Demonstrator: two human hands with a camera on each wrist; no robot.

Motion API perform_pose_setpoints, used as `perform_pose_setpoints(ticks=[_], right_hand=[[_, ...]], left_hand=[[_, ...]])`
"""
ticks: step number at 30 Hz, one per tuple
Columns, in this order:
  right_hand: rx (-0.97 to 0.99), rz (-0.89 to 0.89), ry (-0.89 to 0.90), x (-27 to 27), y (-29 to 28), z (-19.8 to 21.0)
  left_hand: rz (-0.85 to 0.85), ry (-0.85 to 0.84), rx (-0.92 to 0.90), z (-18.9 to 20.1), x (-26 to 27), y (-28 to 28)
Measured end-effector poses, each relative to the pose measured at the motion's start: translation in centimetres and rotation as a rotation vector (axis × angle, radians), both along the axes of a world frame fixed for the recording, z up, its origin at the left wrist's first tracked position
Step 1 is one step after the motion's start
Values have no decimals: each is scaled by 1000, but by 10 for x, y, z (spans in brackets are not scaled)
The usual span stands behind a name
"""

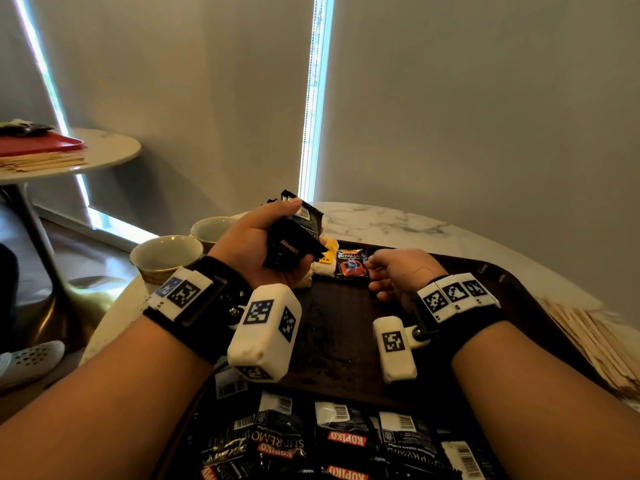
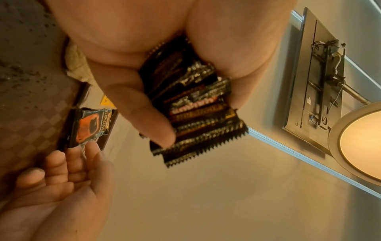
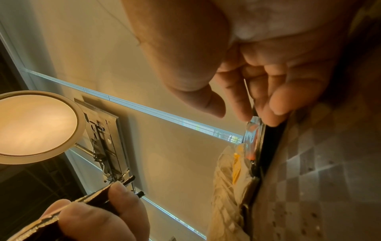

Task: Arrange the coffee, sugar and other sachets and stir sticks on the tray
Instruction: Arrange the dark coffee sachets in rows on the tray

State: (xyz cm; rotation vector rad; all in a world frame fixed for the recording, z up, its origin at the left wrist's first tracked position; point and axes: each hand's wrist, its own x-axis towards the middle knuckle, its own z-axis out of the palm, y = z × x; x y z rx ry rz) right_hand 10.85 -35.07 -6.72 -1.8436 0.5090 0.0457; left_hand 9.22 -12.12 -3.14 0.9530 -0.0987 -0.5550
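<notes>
Sachets fill the left hand (image 1: 256,247): a fanned stack of black coffee sachets (image 1: 294,233) is clamped between thumb and curled fingers, held up above the far left of the dark brown tray (image 1: 512,289) in the middle of the head view. The right hand (image 1: 398,271) reaches low over the tray, its fingertips (image 2: 90,146) touching the edge of a single black-and-orange sachet (image 1: 351,265) that lies flat at the tray's far edge; whether they pinch it I cannot tell. Just left of that sachet lie pale sachets (image 1: 323,268). More black sachets (image 1: 329,441) are spread along the bottom of the frame. Wooden stir sticks (image 1: 595,344) lie at the right edge. Two cups (image 1: 166,258) stand at left.
</notes>
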Motion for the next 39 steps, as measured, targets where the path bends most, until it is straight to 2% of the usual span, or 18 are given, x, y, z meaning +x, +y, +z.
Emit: perform_pose_setpoints(ticks=[7, 11, 13, 17, 20, 33, 39], right_hand=[[-5, -15, -15, -3, -1, 1], [78, -20, -204, -7, -1, 10], [35, 74, -342, -16, 1, 23], [-31, 394, -527, -37, 15, 49], [-156, 476, -581, -45, 25, 53], [-172, 444, -691, -47, 31, 47], [-152, 374, -754, -43, 30, 46]], left_hand=[[26, -4, 42, 1, -3, -1], [36, -4, 72, 3, -7, -3], [25, 6, 79, 4, -8, -4], [-19, -4, 88, 6, -8, -4], [-40, -7, 89, 5, -10, -5], [-103, -52, 107, 5, -8, -3], [-119, -36, 52, 4, -8, -4]])
